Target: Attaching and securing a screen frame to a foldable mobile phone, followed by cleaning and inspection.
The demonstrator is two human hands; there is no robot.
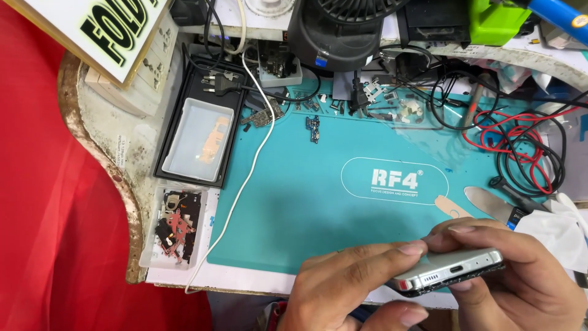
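At the near edge of the bench, both hands gripped one phone (450, 270), held edge-on so that its bottom end, with the charging port and speaker holes, faced the camera. The left hand (349, 285) pinched the silver frame from the left, its fingers laid along the upper face, while the right hand (520, 276) cupped the other end, fingertips pressed on top. Held that way, just above the bench edge and clear of the mat, the phone's seam and port were in plain sight, which seemed the reason for the tilt.

Beyond the hands lay a teal work mat (294, 202), its middle left bare, probably so that small parts would show against it. A flat metal prying tool (490, 205) and a thin plastic pick (450, 207) rested just past the right hand, within easy reach. A white cable (245, 178) ran across the mat's left side.

Left of the mat, a clear box (174, 227) held loose red and black parts, and a black tray with a white inner tray (199, 138) sat behind it, both apparently keeping pieces together. Farther back, a small circuit board (313, 129) and scattered screws and brackets lay near the mat's far edge, with tangled red and black wires (520, 147) to the right and a black fan (337, 24) at the rear.
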